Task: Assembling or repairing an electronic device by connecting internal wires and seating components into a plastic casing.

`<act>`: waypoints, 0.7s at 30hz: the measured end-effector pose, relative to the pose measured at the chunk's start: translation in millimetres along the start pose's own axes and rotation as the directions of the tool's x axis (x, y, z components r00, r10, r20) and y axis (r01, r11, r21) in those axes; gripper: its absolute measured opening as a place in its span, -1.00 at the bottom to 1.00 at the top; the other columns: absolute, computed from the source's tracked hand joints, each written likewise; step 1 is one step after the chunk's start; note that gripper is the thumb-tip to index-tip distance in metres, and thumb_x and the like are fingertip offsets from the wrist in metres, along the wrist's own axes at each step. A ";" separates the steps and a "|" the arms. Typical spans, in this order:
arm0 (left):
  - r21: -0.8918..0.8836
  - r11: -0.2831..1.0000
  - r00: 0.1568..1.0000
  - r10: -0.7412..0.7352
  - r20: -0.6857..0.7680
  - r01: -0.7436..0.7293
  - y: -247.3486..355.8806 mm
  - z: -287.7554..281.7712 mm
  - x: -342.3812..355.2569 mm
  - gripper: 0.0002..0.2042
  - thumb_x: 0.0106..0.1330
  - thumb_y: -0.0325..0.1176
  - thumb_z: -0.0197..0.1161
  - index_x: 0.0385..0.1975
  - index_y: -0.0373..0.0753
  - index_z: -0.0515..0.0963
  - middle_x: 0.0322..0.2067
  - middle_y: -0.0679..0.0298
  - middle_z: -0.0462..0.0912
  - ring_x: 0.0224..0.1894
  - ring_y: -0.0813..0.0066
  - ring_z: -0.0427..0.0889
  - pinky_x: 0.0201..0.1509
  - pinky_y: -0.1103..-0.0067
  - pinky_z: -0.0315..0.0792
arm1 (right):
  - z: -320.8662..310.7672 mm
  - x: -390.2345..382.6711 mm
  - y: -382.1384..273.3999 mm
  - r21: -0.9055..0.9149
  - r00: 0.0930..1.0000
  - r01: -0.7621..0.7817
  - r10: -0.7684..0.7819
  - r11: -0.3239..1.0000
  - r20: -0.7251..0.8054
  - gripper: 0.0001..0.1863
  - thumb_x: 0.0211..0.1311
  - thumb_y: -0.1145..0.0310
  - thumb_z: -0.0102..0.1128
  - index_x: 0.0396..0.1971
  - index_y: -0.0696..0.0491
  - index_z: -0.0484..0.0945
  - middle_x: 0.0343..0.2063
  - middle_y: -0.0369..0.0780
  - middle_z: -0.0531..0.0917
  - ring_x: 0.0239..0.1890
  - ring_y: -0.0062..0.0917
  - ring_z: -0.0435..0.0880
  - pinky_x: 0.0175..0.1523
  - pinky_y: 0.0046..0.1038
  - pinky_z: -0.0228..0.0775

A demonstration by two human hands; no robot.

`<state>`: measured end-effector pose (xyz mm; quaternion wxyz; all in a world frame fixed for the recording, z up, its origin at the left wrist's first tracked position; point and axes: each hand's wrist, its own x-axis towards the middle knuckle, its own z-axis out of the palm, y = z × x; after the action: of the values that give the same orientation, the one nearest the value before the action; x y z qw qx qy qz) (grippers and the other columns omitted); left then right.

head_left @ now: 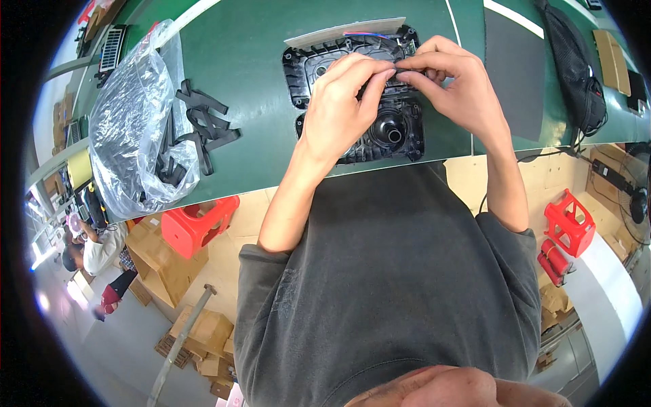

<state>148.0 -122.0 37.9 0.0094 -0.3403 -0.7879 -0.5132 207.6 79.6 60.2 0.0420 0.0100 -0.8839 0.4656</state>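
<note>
1. Work looks midway: far black shell (296, 80) and near black shell (414, 132) lie uncovered on the tabletop (247, 71).
2. My left hand (342, 95) and right hand (464, 85) pinch a small dark piece (398, 69) over the far black shell.
3. Red-blue wires (367, 34) show beyond; I judge that piece unset.

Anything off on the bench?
Nothing looks clearly damaged. Untidiest spot: black strips lie jumbled on the green table beside the clear plastic bag, while others show inside it. The small dark piece pinched between left hand and right hand is too small to judge.
</note>
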 end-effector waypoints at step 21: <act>0.322 0.912 0.967 0.229 0.114 -0.255 2.2 5.3 3.0 -0.81 0.19 -0.53 0.48 -0.20 -0.24 0.73 -0.23 0.29 0.71 -0.11 0.30 0.71 0.35 0.22 0.41 | -13.9 -3.6 22.4 -0.039 0.971 0.240 -0.239 0.970 0.020 -0.82 0.30 0.55 0.40 -0.12 0.13 0.70 -0.10 -0.19 0.58 -0.09 -0.30 0.68 -0.01 -0.37 0.55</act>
<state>148.6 -115.6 38.2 0.1014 -0.4475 -0.8150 -0.3539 210.8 103.7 49.3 0.0912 0.1192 -0.8860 0.4386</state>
